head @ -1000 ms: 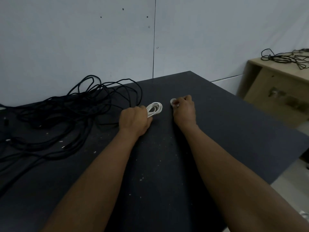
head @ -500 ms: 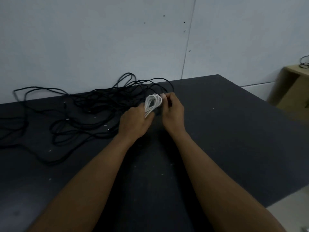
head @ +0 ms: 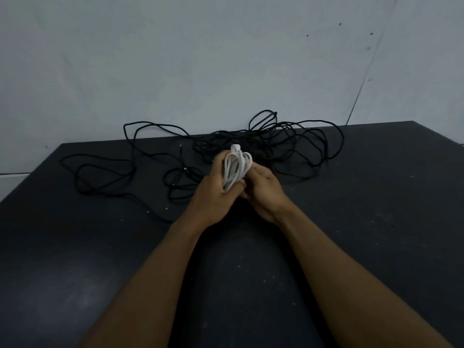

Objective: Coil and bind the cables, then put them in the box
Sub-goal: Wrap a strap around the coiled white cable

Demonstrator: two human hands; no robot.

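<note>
Above the table (head: 376, 209), left hand (head: 213, 194) and right hand (head: 264, 190) grip white cable (head: 235, 168).

A bare workroom rather than a home: a dark, dust-speckled worktable (head: 376, 222) spreads beneath the fingers (head: 262, 173), loose black cables (head: 273, 141) sprawl just beyond them, and a plain pale panelled wall (head: 200, 59) with small holes stands farther behind.

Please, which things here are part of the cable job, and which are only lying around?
Part of the job: white cable coil, held by left hand and right hand; tangled black cables behind it, not yet coiled.
Only lying about: dark table, grey wall. No box in view.
</note>
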